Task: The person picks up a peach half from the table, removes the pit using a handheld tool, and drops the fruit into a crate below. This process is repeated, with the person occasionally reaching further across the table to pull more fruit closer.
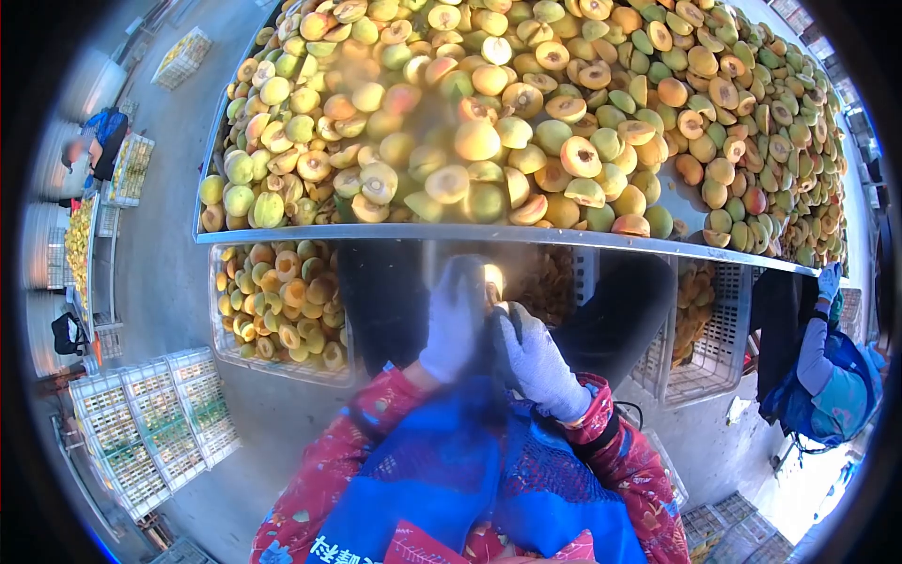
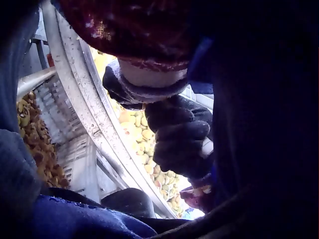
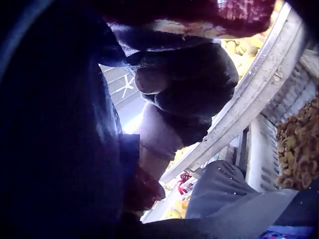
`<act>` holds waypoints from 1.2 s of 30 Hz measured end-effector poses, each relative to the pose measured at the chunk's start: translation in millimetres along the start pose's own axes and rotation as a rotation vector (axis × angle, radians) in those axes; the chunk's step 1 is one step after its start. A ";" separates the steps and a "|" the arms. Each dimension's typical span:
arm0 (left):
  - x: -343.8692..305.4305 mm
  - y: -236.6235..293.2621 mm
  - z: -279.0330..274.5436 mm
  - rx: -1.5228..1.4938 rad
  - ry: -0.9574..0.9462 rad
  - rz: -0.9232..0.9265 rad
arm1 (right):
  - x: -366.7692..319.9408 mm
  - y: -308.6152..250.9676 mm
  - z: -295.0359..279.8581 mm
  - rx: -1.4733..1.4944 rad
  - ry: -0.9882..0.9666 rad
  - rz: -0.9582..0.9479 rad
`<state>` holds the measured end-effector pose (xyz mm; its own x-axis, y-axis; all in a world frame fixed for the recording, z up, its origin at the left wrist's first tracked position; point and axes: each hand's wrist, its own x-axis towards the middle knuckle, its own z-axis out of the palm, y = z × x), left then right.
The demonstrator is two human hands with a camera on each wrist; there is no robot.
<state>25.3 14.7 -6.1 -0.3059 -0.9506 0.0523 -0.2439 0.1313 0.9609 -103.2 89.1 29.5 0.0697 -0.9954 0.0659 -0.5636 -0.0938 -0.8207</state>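
Note:
Both hands wear pale gloves and meet in front of the lap, below the table edge. My left hand (image 1: 453, 320) points up, its fingertips at a small, brightly lit yellow piece of stone fruit (image 1: 493, 276). My right hand (image 1: 543, 365) comes in from the right, curled, with thumb and fingertips at the lower end of the same piece. In the left wrist view, the curled gloved fingers (image 2: 179, 132) are dark against the light. The right wrist view also has gloved fingers (image 3: 194, 84) bent in shadow; they hide most of the fruit.
Halved stone fruit (image 1: 564, 103) covers the metal-edged table (image 1: 451, 232). Below stand a crate of fruit (image 1: 287, 301) on the left and a white crate (image 1: 709, 367) on the right. More crates (image 1: 155, 423) stack at left. Another person (image 1: 832, 376) is at the right.

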 end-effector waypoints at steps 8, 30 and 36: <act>10.7 2.3 -1.3 0.069 -0.130 0.251 | 7.6 18.7 -18.5 2.283 -0.623 0.800; 32.3 36.4 -36.0 -0.630 -0.358 -0.245 | 18.7 21.3 5.1 2.518 -0.658 0.821; 26.4 0.4 -18.4 -0.122 -0.282 0.055 | 18.7 21.4 6.2 2.425 -0.536 0.775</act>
<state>34.1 -15.6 0.6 -0.5631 -0.8253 0.0437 -0.1132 0.1294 0.9851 -108.9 68.6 9.7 0.6789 -0.7215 -0.1359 0.7042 0.5876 0.3985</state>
